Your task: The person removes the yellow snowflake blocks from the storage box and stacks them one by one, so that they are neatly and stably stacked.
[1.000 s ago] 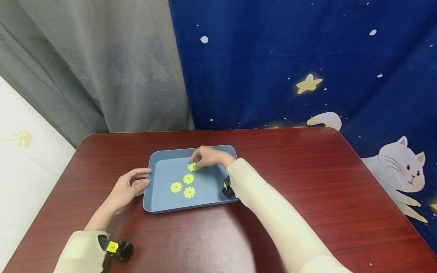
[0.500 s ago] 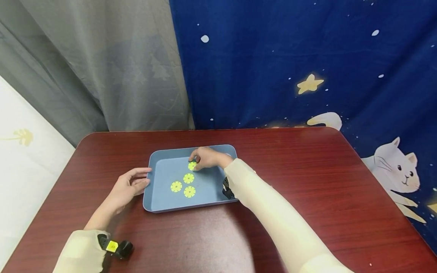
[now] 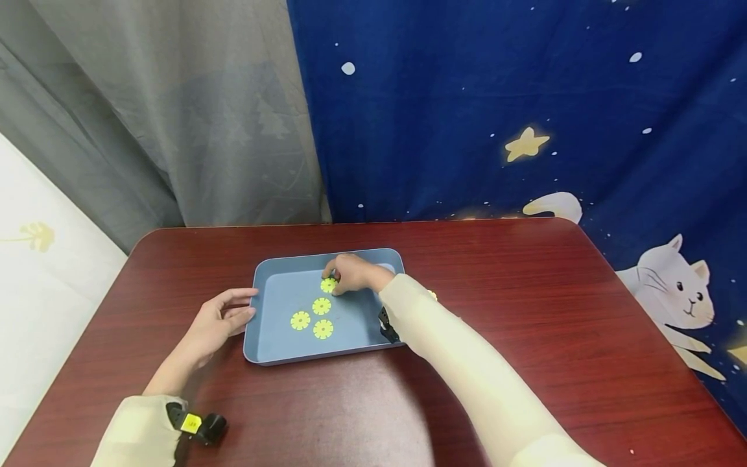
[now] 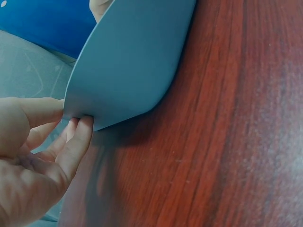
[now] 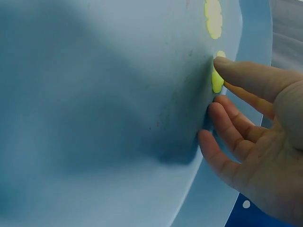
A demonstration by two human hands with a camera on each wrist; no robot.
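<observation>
My right hand [image 3: 352, 272] is over the far part of a shallow blue-grey tray [image 3: 274, 350]. In the right wrist view its thumb and index finger are at opposite edges of a yellow notched disc [image 5: 217, 82], pinching it at the tray floor; the other fingers curve loosely beside it. Several like discs lie flat nearby: one yellow disc [image 3: 321, 306] in the middle, another disc [image 3: 300, 320] at left and a third disc [image 3: 323, 329] nearer. My left hand [image 3: 213, 324] touches the tray's left wall with its fairly straight fingertips.
The tray stands on a dark red wooden table [image 3: 525, 311]. A small yellow piece [image 3: 432, 295] shows beyond the right sleeve, mostly hidden. Grey and blue curtains [image 3: 443, 110] hang behind the table. A black wrist camera [image 3: 211, 428] sits at the left cuff.
My right thumb and index finger have shifted slightly and show more of the far disc between them. A yellow piece has come into sight behind the right sleeve. The left hand stays put.
</observation>
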